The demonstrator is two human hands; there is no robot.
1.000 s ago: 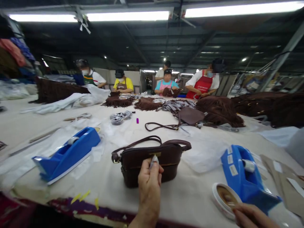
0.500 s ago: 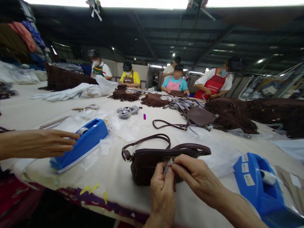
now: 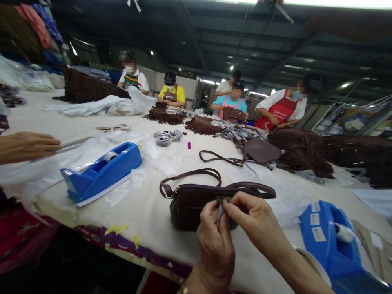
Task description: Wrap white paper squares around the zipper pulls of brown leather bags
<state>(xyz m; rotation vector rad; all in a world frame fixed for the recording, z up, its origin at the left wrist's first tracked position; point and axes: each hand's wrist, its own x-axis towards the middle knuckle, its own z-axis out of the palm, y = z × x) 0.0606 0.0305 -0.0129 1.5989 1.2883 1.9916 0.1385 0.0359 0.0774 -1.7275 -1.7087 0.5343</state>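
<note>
A dark brown leather handbag (image 3: 186,210) stands on the table in front of me, its strap (image 3: 191,174) looped behind its left side. At its near face, my left hand (image 3: 216,243) is closed in a pinch on a small pale grey strip (image 3: 219,214). The fingertips of my right hand (image 3: 254,214) are pressed together at the strip's upper end, by the bag's top edge. What the strip is made of or fixed to is hidden by my fingers.
Blue tape dispensers stand left (image 3: 102,173) and right (image 3: 329,232). A co-worker's hand (image 3: 30,146) reaches in from the left. Behind lie another brown bag (image 3: 261,150), coiled wrapped straps (image 3: 167,136), a purple object (image 3: 189,145) and fringed brown pieces (image 3: 298,151). Several people work across the table.
The co-worker's hand has drawn back left, away from the left tape dispenser. My hands have stayed at the bag with slight finger shifts. The view has tilted a little.
</note>
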